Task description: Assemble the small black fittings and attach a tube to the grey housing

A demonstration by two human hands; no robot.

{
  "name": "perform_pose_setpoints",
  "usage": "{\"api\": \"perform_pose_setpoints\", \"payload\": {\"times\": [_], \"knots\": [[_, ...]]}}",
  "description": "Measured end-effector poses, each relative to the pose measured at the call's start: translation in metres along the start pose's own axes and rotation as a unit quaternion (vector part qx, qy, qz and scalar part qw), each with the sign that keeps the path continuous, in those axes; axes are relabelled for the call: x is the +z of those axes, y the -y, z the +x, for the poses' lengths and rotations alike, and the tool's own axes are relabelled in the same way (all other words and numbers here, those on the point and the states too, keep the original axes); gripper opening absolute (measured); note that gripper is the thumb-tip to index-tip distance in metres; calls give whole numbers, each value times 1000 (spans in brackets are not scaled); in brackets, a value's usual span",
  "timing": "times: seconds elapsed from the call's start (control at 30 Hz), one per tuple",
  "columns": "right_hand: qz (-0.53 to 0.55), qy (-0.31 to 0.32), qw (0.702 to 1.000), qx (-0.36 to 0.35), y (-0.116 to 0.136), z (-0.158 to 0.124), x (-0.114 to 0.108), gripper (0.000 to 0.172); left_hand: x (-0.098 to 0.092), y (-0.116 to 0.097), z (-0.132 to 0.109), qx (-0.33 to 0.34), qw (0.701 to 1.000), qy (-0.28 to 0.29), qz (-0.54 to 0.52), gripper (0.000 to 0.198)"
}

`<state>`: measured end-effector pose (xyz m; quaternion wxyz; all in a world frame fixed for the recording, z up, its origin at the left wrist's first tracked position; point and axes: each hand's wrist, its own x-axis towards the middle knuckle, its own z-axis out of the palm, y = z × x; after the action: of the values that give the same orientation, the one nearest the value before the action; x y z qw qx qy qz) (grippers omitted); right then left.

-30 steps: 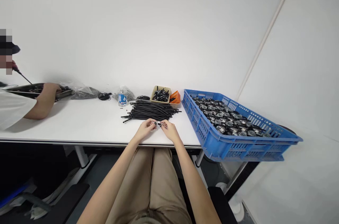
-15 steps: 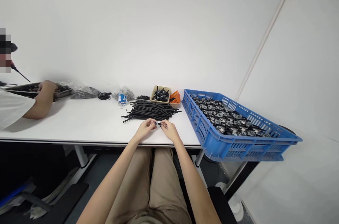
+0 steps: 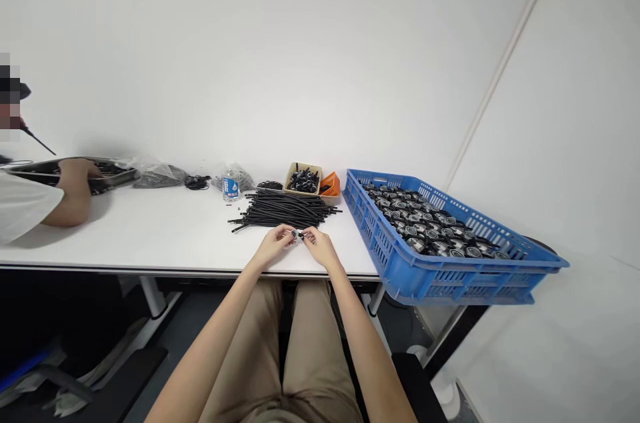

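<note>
Near the front edge of the white table, my left hand (image 3: pixel 274 242) is closed, its fingertips pinching a small round black-and-silver part (image 3: pixel 295 234). My right hand (image 3: pixel 321 244) meets it from the other side, fingers pinched at a small dark piece (image 3: pixel 301 235) against that part. How the two pieces join is too small to make out. Just beyond both hands lies a heap of black flexible tubes (image 3: pixel 285 210), side by side on the table.
To the right, a blue crate (image 3: pixel 373 236) holds rows of round black-and-silver parts. Behind the tubes stand a cream basket (image 3: pixel 287 182) of black pieces, an orange basket (image 3: pixel 332 181) and a bottle (image 3: pixel 231 184). At left, a co-worker's arm (image 3: pixel 73 200) reaches into a metal tray (image 3: pixel 129 176).
My hands stay almost in the same place with the small part between them. My knees have moved apart a little. The co-worker's hand has shifted lower and left, into the tray.
</note>
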<state>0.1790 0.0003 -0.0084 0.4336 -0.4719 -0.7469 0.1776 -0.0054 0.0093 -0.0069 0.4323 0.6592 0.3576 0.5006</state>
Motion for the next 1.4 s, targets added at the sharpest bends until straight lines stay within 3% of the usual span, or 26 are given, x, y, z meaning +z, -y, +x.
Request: {"api": "perform_pose_setpoints", "payload": {"times": [1.4], "knots": [[8,-12,1000,0,2,0,0,22,-1,1,-1,13,1000,0,22,36]]}}
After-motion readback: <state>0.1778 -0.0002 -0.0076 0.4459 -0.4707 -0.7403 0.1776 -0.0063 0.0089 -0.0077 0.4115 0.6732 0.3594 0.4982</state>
